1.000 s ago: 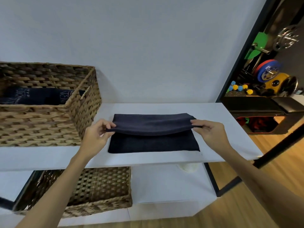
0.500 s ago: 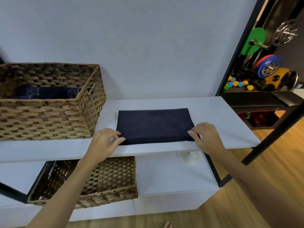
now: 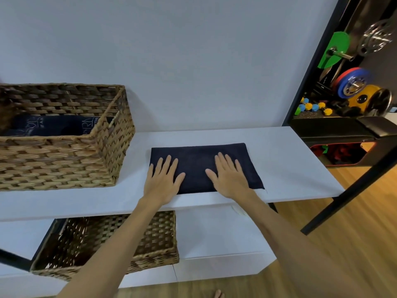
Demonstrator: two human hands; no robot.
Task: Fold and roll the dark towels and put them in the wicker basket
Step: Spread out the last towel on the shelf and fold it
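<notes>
A dark navy towel [image 3: 197,160], folded into a flat rectangle, lies on the white shelf top [image 3: 290,164]. My left hand [image 3: 162,179] rests flat on the towel's near left part, fingers straight and spread. My right hand [image 3: 229,178] presses flat on its near right part the same way. The wicker basket [image 3: 64,160] stands on the shelf to the left of the towel, apart from it. Inside it lie dark rolled towels [image 3: 53,126] with pale print.
A second wicker basket [image 3: 154,239] sits on the lower shelf below my left forearm. A black frame post [image 3: 348,196] slants at the right. Weight plates and dumbbells [image 3: 352,84] fill the far right. Wooden floor lies below.
Both hands let go of the towel's folded edge at the near corners and moved onto the towel's top, now lying flat with straight fingers. The towel lies folded in half.
</notes>
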